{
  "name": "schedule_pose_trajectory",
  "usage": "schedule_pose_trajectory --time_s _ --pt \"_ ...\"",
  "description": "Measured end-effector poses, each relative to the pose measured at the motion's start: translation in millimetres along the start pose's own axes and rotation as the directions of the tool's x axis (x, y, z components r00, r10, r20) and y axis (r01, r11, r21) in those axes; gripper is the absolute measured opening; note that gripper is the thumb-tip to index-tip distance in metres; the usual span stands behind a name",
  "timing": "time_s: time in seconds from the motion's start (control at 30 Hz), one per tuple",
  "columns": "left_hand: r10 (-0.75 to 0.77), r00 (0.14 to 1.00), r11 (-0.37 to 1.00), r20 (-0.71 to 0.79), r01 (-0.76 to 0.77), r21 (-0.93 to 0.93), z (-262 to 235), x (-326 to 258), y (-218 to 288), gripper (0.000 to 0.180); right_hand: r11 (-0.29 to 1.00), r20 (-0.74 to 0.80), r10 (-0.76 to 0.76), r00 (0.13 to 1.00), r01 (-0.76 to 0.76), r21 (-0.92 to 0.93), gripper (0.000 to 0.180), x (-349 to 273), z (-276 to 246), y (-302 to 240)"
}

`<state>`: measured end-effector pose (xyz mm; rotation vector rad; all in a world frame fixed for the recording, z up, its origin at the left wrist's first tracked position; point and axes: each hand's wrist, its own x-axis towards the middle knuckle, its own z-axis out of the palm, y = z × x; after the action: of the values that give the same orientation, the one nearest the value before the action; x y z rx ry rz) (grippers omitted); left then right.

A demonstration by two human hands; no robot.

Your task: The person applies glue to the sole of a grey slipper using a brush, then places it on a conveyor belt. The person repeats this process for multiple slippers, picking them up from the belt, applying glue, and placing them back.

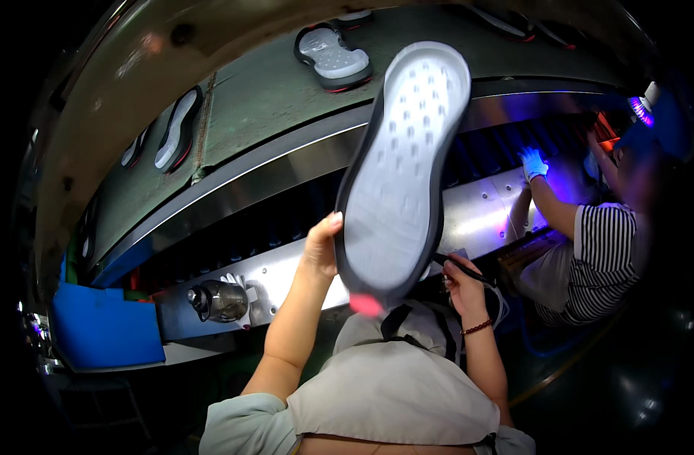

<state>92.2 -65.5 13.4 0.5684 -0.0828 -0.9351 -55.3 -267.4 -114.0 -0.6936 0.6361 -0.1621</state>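
A large shoe sole [396,174] stands in front of me, its pale grey inner side facing me, with dents toward the upper end. Its rim is dark, and a blurred pink-red patch shows at the lower end. My left hand [324,244] grips the sole's left edge, thumb along the rim. Close to the sole's lower right edge, my right hand [463,282] is closed on a thin black pen-like tool [472,271]. Whether its tip touches the sole I cannot tell. A dark red bead bracelet circles my right wrist.
Beyond a metal edge, a green conveyor belt [263,106] carries several soles, one a grey sole [333,57]. A flask-like jug [219,301] stands on the metal ledge at left, by a blue bin [108,322]. At right, a co-worker's gloved hand [534,163] reaches under purple light.
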Motion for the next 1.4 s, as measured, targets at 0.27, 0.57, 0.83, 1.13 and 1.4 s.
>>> schedule_pose_trajectory --time_s 0.27,0.57,0.83,1.13,1.4 --pt "0.112 0.993 0.986 0.044 -0.116 0.121 -24.0 -52.1 -16.2 0.083 0.996 -0.064 -0.071 0.995 0.068 -0.05 0.019 -9.3 17.3 2.8" --pt "0.176 0.984 0.983 -0.039 -0.177 -0.044 -40.3 -52.6 -8.6 0.099 0.978 0.398 -0.208 0.894 0.2 0.062 0.018 -41.4 56.1 -27.6" --pt "0.187 0.973 0.973 -0.133 -0.202 -0.109 -31.4 -45.9 -40.8 0.088 0.946 0.554 -0.017 0.832 0.193 -0.261 0.016 -14.2 146.2 -38.4" --pt "0.19 0.953 0.98 -0.236 -0.2 -0.021 -20.8 -27.4 -76.2 0.084 0.563 0.683 -0.2 0.702 0.653 -0.507 0.012 -4.4 167.8 -56.7" --pt "0.365 0.886 0.924 -0.286 -0.383 -0.008 -35.8 -28.8 -57.2 0.081 0.173 0.928 -0.104 0.357 0.926 -0.336 0.01 -58.1 104.4 -44.9"
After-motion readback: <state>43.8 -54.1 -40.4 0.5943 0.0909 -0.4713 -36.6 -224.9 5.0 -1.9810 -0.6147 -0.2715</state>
